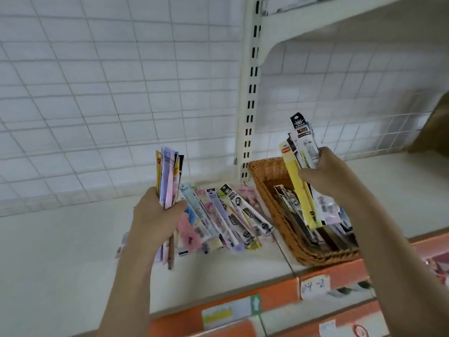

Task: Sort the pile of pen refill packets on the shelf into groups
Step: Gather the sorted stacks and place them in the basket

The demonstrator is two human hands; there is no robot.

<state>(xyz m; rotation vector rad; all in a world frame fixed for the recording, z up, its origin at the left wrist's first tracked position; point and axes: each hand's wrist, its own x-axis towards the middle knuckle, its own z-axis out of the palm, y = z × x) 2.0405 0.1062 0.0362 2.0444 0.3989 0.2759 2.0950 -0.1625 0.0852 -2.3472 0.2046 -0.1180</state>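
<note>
My left hand point(155, 215) grips an upright bundle of pastel refill packets point(168, 176), purple, pink and yellow, above the white shelf point(60, 251). Just right of it, a loose pile of packets point(226, 215) lies fanned out on the shelf, some pastel, some black and white. My right hand point(325, 171) holds a second bundle point(303, 152) of black-white and yellow packets, tilted over a brown wicker basket point(272, 171). The lower ends of that bundle reach into the basket, where more dark packets point(303, 229) lie.
A white wire grid panel point(109, 93) backs the shelf, with a slotted upright post point(251, 98) in the middle. Another shelf point(340, 18) hangs overhead at the right. An orange price strip with labels point(230, 310) runs along the front edge. A brown object point(435, 127) shows at far right.
</note>
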